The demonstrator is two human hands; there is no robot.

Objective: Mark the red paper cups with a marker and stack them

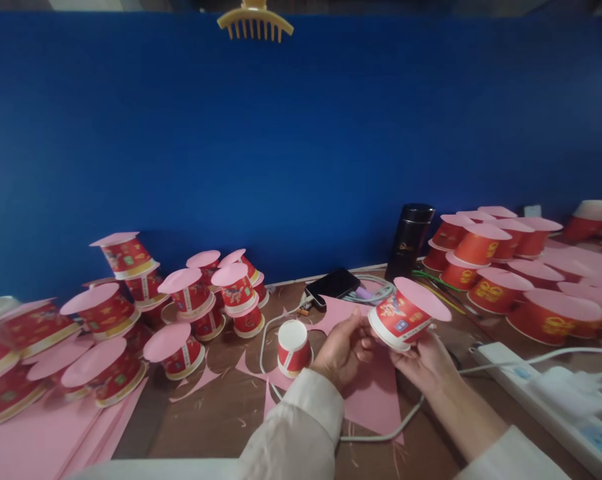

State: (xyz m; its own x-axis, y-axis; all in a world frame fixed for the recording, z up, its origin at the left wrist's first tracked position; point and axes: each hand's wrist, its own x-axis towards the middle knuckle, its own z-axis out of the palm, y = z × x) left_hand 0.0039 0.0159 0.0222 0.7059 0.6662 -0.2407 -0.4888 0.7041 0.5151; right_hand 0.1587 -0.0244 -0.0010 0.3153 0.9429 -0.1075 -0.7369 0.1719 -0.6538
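Note:
A red printed paper cup (398, 321) is tilted upside down, with a pink paper disc (423, 298) on its base. My right hand (425, 360) is closed round it from below. My left hand (345, 350) is just left of the cup's rim, fingers curled in; whether they grip anything is hidden. Under both hands lies a pink paper sheet (375, 400) with curved cutouts. Left of my left hand, another red paper cup (294, 350) stands upside down, its white base bare.
Disc-topped cups stand stacked at left (181, 360) and right (501, 290). A black flask (411, 240) and black phone (333, 285) are near the blue partition (301, 147). A white power strip (545, 393) with cables lies at right; pink sheets (45, 433) at lower left.

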